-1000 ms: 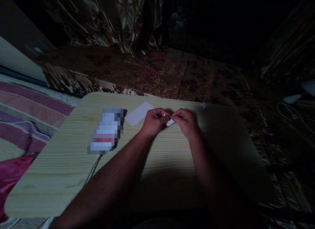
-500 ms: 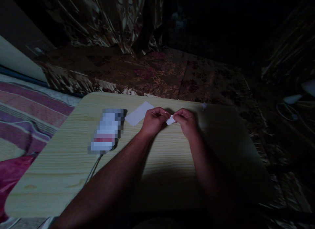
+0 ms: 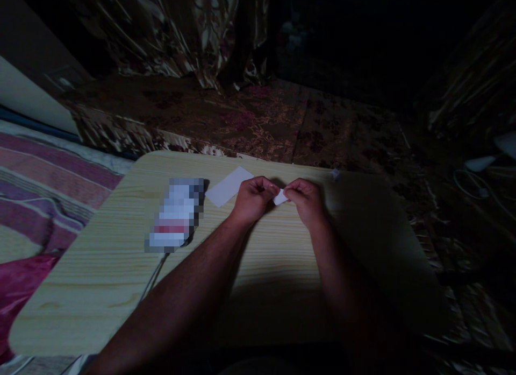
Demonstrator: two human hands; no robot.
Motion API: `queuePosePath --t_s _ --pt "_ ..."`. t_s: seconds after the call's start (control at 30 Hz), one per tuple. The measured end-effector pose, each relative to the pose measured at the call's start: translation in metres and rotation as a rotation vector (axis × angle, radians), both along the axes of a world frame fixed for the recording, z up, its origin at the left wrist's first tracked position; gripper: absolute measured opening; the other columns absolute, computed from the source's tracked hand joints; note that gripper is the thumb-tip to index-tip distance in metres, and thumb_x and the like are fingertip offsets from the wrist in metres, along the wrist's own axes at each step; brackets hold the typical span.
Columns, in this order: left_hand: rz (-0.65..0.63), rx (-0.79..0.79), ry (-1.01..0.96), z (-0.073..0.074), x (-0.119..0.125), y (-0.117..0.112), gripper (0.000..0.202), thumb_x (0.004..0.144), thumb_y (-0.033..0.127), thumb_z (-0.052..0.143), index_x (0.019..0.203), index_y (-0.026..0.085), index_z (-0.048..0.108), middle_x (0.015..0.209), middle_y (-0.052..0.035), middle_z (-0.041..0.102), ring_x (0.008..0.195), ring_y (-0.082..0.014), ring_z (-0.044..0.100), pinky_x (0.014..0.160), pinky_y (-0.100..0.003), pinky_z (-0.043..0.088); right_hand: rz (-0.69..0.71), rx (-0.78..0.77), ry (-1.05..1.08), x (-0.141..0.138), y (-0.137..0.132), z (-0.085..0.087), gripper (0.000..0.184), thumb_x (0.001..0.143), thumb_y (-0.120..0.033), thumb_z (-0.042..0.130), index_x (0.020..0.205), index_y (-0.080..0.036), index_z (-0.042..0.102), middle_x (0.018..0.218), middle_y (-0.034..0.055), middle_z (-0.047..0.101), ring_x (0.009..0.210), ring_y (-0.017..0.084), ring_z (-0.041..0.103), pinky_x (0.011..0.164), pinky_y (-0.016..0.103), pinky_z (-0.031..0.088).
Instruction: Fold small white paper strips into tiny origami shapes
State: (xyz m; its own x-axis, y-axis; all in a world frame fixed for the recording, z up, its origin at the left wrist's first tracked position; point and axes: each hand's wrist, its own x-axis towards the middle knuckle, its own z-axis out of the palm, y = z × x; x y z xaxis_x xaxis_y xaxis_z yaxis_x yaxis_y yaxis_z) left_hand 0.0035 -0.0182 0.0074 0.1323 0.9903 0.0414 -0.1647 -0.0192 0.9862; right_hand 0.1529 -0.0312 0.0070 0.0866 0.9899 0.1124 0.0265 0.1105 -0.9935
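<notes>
Between my two hands is a small white piece of paper [image 3: 280, 198], held just over the tabletop. My left hand [image 3: 253, 197] is closed, pinching its left side between thumb and fingers. On the other side my right hand [image 3: 303, 196] is closed too, thumb and fingertips on the paper's right edge. The fingers hide most of the piece, so any folds in it cannot be made out. A larger white sheet of paper [image 3: 226, 188] lies flat on the table just left of my left hand, its right end partly behind that hand.
A blurred-out phone-like device [image 3: 173, 211] with a cable [image 3: 155, 278] lies on the wooden table [image 3: 100, 267] at left. A small crumpled white scrap [image 3: 335, 174] rests near the far edge. Beyond stands a bench with patterned cloth [image 3: 258, 122]. Striped bedding [image 3: 44, 176] is at left.
</notes>
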Motion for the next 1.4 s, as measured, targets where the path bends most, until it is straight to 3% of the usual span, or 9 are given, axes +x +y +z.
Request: queuePosePath --t_s 0.6,0.87,1.17,1.4 --pt "-0.009 -0.032 0.055 0.003 0.003 -0.003 0.029 0.066 0.039 0.076 0.077 0.014 0.065 0.065 -0.0012 0.064 0.053 -0.0098 0.052 0.05 -0.022 0.038 -0.058 0.011 -0.004 0.001 0.002 -0.002 0.01 0.068 -0.027 0.065 0.067 -0.018 0.061 0.059 -0.0026 0.058 0.057 0.012 0.052 0.056 0.025 0.04" --pt "-0.009 -0.02 0.069 -0.002 0.003 -0.001 0.027 0.064 0.036 0.077 0.074 0.015 0.064 0.064 0.0007 0.062 0.05 -0.0085 0.049 0.048 -0.021 0.035 -0.031 0.029 0.047 0.0 0.004 -0.007 0.01 0.068 -0.027 0.066 0.07 -0.018 0.061 0.06 -0.0028 0.057 0.057 0.012 0.052 0.055 0.025 0.042" --pt "0.02 -0.051 -0.011 0.002 0.005 -0.002 0.023 0.064 0.031 0.076 0.073 0.014 0.063 0.063 0.0008 0.062 0.052 -0.0082 0.05 0.051 -0.021 0.037 0.017 0.005 -0.009 -0.002 0.002 -0.001 0.009 0.067 -0.025 0.064 0.069 -0.018 0.058 0.06 -0.0038 0.056 0.056 0.011 0.05 0.055 0.024 0.039" --pt "0.015 -0.02 -0.051 0.004 0.005 -0.001 0.028 0.062 0.025 0.078 0.083 0.015 0.062 0.071 0.0004 0.065 0.059 -0.0095 0.056 0.056 -0.021 0.041 0.02 -0.009 0.006 -0.003 0.0 0.004 0.008 0.066 -0.023 0.063 0.068 -0.018 0.057 0.056 -0.0047 0.054 0.053 0.01 0.048 0.054 0.024 0.037"
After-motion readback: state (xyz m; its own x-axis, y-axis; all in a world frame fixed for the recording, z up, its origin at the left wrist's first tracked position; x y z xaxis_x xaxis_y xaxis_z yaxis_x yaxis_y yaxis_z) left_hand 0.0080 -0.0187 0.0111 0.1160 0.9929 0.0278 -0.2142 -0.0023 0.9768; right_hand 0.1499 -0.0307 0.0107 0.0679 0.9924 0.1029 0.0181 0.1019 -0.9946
